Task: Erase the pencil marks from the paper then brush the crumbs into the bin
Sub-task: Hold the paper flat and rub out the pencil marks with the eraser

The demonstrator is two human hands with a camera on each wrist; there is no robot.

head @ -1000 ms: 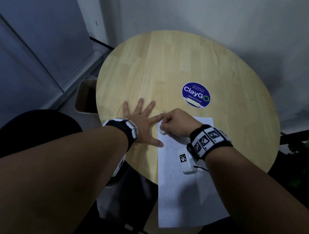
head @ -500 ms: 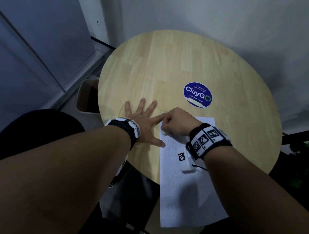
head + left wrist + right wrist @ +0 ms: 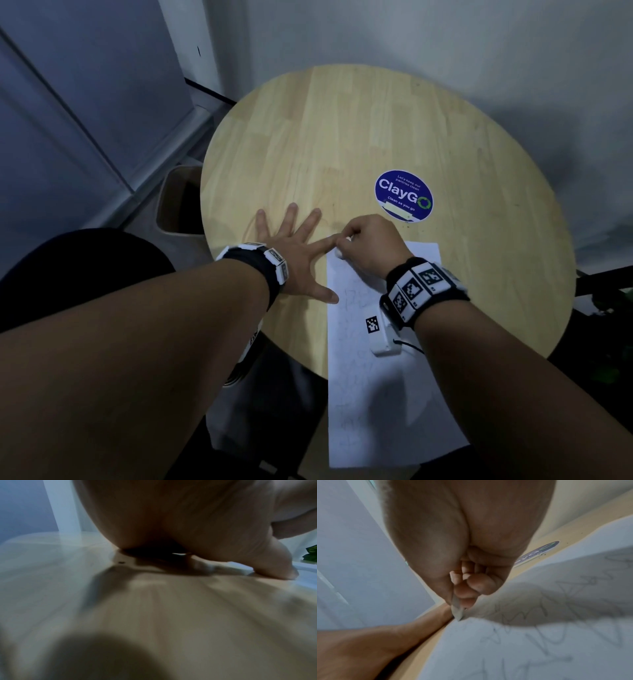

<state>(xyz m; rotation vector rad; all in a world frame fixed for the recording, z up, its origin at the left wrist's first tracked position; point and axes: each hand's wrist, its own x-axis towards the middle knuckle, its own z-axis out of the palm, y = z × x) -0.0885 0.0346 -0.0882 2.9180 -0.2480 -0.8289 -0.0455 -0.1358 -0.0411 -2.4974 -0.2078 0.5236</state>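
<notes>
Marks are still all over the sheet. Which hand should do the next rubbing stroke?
Right. The right hand already pinches the eraser with its tip on the paper at the far left corner, pencil marks beside it. The left hand lies flat, spread on the table, thumb at the paper's edge.

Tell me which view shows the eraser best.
Right wrist: the eraser shows close up, pinched in the right hand, tip on the paper. Head shows only a white sliver under the fingers; left wrist, a blur.
</notes>
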